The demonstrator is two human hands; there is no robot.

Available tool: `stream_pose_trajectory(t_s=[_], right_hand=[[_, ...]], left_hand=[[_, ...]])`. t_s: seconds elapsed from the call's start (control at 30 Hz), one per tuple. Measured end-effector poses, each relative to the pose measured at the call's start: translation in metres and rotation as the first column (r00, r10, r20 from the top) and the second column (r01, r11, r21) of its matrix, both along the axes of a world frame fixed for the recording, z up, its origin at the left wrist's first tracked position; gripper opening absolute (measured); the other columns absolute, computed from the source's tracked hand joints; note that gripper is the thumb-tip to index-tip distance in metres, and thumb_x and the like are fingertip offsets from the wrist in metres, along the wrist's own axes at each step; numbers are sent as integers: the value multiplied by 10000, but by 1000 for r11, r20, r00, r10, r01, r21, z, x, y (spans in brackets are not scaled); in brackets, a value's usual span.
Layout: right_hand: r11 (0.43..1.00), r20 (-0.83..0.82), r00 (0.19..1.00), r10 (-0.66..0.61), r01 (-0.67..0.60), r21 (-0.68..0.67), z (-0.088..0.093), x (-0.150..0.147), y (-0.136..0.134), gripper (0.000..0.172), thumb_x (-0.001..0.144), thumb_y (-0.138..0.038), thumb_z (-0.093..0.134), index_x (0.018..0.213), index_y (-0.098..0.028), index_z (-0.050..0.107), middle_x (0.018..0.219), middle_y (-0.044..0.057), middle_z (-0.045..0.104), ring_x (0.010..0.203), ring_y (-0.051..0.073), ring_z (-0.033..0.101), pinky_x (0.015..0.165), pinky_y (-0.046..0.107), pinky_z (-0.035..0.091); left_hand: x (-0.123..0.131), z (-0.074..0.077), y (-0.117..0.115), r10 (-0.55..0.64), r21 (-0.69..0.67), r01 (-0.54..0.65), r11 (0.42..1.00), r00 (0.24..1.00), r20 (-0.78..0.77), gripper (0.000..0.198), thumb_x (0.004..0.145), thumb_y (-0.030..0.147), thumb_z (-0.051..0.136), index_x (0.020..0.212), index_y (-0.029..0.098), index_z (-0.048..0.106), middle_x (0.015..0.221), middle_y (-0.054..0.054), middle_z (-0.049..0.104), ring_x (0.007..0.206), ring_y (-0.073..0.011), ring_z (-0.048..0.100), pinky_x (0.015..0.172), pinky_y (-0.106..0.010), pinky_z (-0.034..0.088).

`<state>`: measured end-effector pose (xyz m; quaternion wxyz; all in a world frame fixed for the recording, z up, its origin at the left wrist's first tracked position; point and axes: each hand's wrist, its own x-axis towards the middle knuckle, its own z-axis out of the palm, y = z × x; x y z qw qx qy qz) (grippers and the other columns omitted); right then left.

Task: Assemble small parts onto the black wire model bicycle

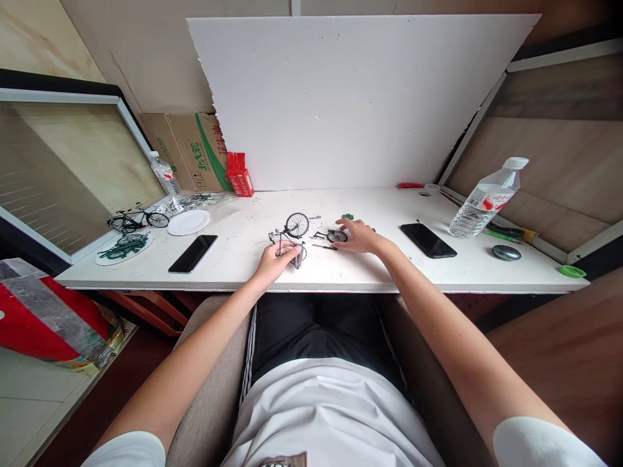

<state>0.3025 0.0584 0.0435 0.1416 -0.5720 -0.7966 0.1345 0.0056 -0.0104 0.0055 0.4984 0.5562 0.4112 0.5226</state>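
Observation:
My left hand (pixel 278 261) is closed round the frame of a miniature bicycle (pixel 296 226), just above the front part of the white table. The bicycle is tilted, one spoked wheel up and away from me; my fingers hide part of its frame. Over the table to the right, my right hand (pixel 359 236) has its thumb and forefinger apart beside a small loose wheel (pixel 337 236). Thin dark bicycle parts (pixel 318 235) and a slim dark rod (pixel 324 247) lie left of that hand. A small green piece (pixel 347 216) sits just behind it.
At left are a second miniature bicycle (pixel 139 219), a plate of green parts (pixel 124 249), a white plate (pixel 189 222) and a phone (pixel 193 253). Another phone (pixel 428 240), a water bottle (pixel 487 201) and a silver round tin (pixel 506 252) stand right. A white board (pixel 365 97) leans behind.

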Motion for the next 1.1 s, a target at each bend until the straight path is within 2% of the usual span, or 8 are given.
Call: stream_pose_trajectory(t_s=[0.17,0.3,0.47,0.63,0.73,0.93,1.03,1.1], right_hand=[[995,-25,1000,4,-1,97,-7,-2,2,710,906,-507,759,1519,-255,502,1327,150,734,1305,398,599,1027,526,526],[985,-71,997,29,-17,169,-9,0,4,773,887,-537,767,1533,-248,456,1261,141,759,1261,401,609,1053,543,492],[981,-128,992,19,6,192,-8,10,9,733,933,-597,692,1521,-231,454,1230,136,772,1245,387,601,1040,512,482],[981,-96,993,-71,87,172,-13,22,16,660,988,-615,607,1495,-203,515,1228,162,771,1292,416,547,1052,542,467],[981,-43,995,-88,94,167,-16,27,19,585,994,-579,610,1448,-210,589,1293,170,754,1341,439,513,1052,554,470],[988,49,996,-77,69,136,-18,32,24,396,1030,-457,562,1296,-219,732,1321,176,720,1332,423,518,1071,545,474],[979,-7,999,-38,39,198,-19,32,25,356,1035,-400,537,1242,-236,776,1327,166,704,1314,392,531,1063,513,485],[968,-33,999,18,-10,250,-18,32,25,336,1027,-372,539,1176,-230,804,1260,160,718,1274,373,552,1039,487,495]], left_hand=[[-1,-2,1,4,3,-4,1000,1000,-5,504,775,554,911,997,152,703,846,-88,793,711,-202,718,723,-346,560],[0,0,0,-9,1,9,1000,1000,2,490,786,550,904,979,149,699,840,-90,792,703,-197,718,735,-343,559],[0,2,-1,-18,2,18,1000,1000,-14,488,797,553,896,982,147,699,857,-96,793,713,-200,720,744,-349,559],[-1,1,-1,-14,5,14,1000,1000,-18,480,799,557,894,971,153,702,841,-86,786,710,-198,716,742,-347,552],[-1,1,-1,-14,6,14,1000,1000,-17,484,798,555,896,978,151,700,845,-87,788,707,-192,712,746,-345,551],[-1,0,0,-12,9,13,1000,1000,-23,491,795,565,895,973,152,701,841,-86,788,710,-195,712,751,-349,548],[-1,0,-1,-16,4,16,1000,1000,-23,490,795,566,896,977,154,702,846,-86,788,715,-198,712,754,-353,550],[-1,2,-2,-15,2,15,1000,1000,-21,491,791,562,901,977,153,703,836,-82,784,709,-196,710,753,-353,548]])
